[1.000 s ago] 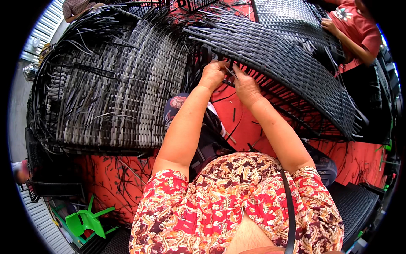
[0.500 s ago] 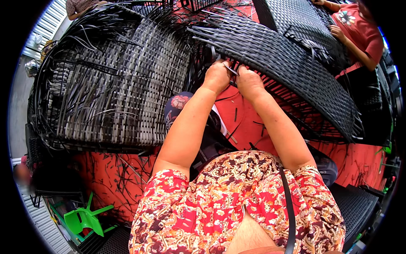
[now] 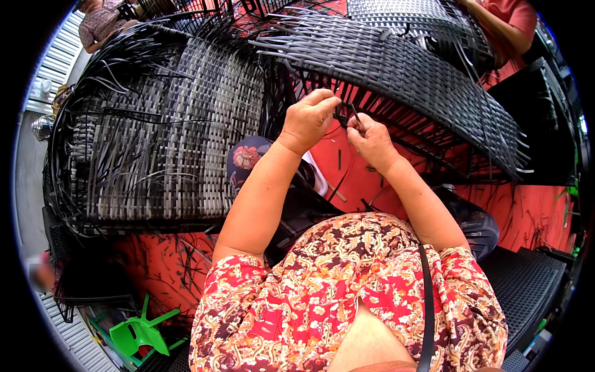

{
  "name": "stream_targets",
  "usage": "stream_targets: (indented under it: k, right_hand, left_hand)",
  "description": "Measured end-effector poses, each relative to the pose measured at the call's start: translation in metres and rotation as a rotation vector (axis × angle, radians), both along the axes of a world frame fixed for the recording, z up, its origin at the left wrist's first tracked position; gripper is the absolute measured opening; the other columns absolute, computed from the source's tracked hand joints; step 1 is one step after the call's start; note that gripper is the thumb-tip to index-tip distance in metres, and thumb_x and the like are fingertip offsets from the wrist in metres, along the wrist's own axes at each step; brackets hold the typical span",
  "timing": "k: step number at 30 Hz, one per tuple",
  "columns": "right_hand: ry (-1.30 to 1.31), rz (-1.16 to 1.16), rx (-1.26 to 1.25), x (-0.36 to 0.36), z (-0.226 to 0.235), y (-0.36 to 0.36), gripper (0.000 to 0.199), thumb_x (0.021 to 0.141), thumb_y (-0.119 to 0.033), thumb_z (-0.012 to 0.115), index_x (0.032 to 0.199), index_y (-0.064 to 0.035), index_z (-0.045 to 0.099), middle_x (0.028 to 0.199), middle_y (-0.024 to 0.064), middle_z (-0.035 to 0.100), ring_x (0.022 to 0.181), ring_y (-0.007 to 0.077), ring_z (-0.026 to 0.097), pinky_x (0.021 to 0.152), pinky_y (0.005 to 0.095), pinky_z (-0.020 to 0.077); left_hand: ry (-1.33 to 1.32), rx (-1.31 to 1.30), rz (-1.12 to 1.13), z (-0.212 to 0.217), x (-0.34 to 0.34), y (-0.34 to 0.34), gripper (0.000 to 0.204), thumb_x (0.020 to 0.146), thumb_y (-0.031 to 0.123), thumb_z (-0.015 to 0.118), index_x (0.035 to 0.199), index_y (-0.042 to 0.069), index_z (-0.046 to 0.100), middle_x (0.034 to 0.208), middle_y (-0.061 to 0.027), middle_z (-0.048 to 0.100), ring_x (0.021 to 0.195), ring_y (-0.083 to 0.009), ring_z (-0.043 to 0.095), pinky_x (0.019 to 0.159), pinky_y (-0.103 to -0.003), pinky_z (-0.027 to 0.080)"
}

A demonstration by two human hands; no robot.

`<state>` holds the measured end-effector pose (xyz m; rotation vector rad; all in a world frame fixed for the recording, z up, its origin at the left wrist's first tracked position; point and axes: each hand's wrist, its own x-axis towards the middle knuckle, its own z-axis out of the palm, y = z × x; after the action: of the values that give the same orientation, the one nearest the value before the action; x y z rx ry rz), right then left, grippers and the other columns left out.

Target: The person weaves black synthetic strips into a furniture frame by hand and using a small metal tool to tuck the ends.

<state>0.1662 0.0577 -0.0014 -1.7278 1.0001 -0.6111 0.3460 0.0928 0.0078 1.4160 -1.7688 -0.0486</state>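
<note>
Weaving step in hand, by the look of it: both hands work at the lower edge of a dark woven panel [image 3: 396, 68] that slants across the upper right of the view. Loose strand ends stick out along that edge like a fringe.

Left hand [image 3: 308, 119]: fingers curled closed, knuckles up, fingertips pinching at the panel's edge just where the loose strips [image 3: 347, 115] hang. It appears to grip one strip; the exact strand is hidden under the fingers.

Right hand [image 3: 370, 137]: touching or almost touching the left hand, just below the same spot. Fingers bent in a pinch, thumb and forefinger closed on a thin dark strip that stands up between the two hands.

Judgement: a strand is being tucked or pulled through at the rim. The next move likely calls for a firm pull with one hand while the other holds the weave steady, keeping the strip flat and in line with its neighbours.

Around: a second woven frame [image 3: 167, 136], grey and black, with many untrimmed ends, lies to the left. Red floor [image 3: 353, 180] below, littered with cut strip bits. A small green plastic chair [image 3: 139, 332] sits at lower left. Another person in a red shirt [image 3: 505, 25] works at the upper right; a further person is at the upper left edge.
</note>
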Motion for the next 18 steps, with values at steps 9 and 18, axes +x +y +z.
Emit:
stream_targets:
  k: [9,18]
  right_hand:
    - [-0.026,0.001,0.143,-0.021,0.042,-0.003,0.019,0.083,-0.014,0.064,0.073,-0.0044,0.051,0.06,-0.0051,0.045,0.056,0.003,0.04,0.05,0.0213,0.0366]
    - [0.108,0.076,0.151,-0.025,0.089,-0.015,0.019,0.084,-0.014,0.061,0.071,-0.0046,0.051,0.059,-0.0057,0.042,0.054,0.004,0.037,0.048,0.022,0.033]
  left_hand:
    - [0.139,-0.004,-0.01,-0.004,0.0,-0.011,0.019,0.078,0.001,0.059,0.095,0.006,0.065,0.096,-0.0092,0.062,0.082,-0.0233,0.063,0.071,-0.029,0.052]
    - [1.577,0.467,0.105,-0.01,0.027,-0.029,0.022,0.085,0.013,0.062,0.103,0.001,0.057,0.089,-0.0068,0.064,0.07,-0.0137,0.064,0.05,-0.02,0.044]
